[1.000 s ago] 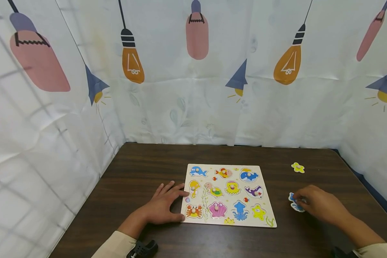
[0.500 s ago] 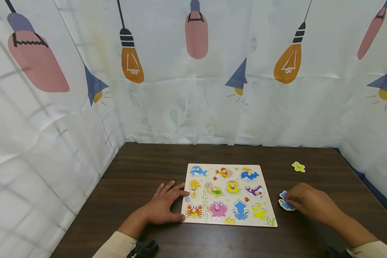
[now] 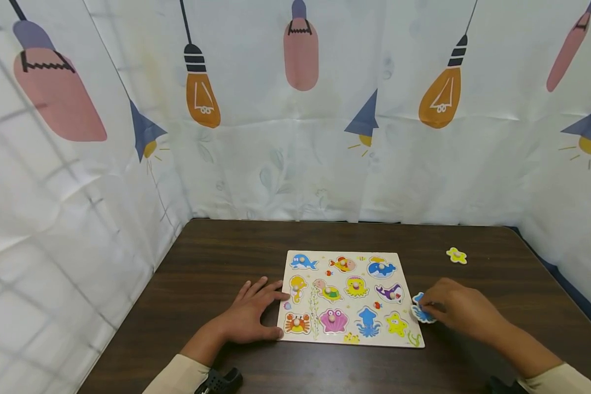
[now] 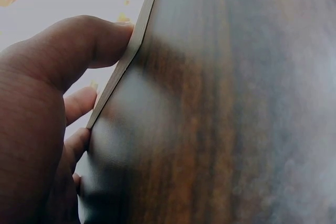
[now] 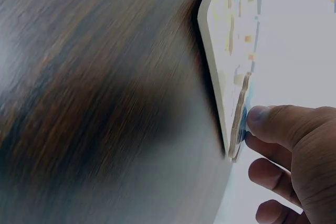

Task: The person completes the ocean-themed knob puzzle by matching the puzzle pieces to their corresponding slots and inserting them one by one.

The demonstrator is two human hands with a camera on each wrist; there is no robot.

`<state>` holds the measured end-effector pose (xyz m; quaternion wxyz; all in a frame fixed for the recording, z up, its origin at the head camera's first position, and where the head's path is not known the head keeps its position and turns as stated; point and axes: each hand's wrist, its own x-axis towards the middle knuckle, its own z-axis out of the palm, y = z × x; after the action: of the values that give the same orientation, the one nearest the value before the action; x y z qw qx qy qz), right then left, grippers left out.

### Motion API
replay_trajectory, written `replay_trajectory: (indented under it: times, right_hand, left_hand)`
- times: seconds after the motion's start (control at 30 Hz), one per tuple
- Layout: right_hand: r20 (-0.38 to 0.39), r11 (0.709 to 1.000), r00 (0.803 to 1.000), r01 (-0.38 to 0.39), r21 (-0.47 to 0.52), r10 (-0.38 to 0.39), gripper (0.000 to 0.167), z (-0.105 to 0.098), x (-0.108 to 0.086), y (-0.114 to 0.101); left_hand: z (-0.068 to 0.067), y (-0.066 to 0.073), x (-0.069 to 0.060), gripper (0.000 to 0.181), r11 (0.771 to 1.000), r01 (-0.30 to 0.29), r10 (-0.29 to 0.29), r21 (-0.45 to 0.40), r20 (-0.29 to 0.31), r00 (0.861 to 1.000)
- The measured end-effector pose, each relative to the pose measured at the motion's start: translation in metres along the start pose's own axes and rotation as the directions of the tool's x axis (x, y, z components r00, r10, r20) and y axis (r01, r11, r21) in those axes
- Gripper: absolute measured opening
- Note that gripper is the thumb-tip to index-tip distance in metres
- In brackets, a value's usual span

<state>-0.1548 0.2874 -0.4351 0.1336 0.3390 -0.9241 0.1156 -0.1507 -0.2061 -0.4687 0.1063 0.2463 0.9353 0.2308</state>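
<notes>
A wooden peg puzzle board (image 3: 316,335) with sea-animal pictures lies on the table. My left hand (image 3: 253,312) rests at its left edge with spread fingers; in the left wrist view, the thumb (image 4: 84,40) touches the board's edge near a corner. Just off the board's right side, my right hand (image 3: 465,309) pinches a blue-and-white puzzle piece (image 3: 418,313) between thumb and finger. The right wrist view shows this piece (image 5: 239,121) tilted on edge close to the board (image 5: 211,51). My fingers hide part of it. Blue squid and yellow starfish pictures on the board show no knobs.
A yellow star-shaped puzzle piece (image 3: 456,255) lies at the back right of the dark wooden table (image 3: 226,246). White curtains (image 3: 276,164) printed with lamps hang behind and beside the table.
My right hand has moved left with the blue-and-white puzzle piece, from the right part of the table to beside the board. The left hand and the board stay in place.
</notes>
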Motion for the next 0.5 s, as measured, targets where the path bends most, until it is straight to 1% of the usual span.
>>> replay_trajectory:
  times: [0.23,0.5]
  right_hand:
    - [0.036,0.999,0.999,0.025,0.033,-0.026,0.023,0.002,0.006,-0.009]
    - [0.028,0.997,0.997,0.067,0.047,-0.068,0.023,0.005,0.014,-0.018]
  left_hand:
    - [0.000,0.000,0.000,0.073,1.000,-0.009,0.009,0.001,-0.004,1.000]
    - [0.000,0.000,0.000,0.073,1.000,-0.006,0.006,0.001,-0.005,1.000]
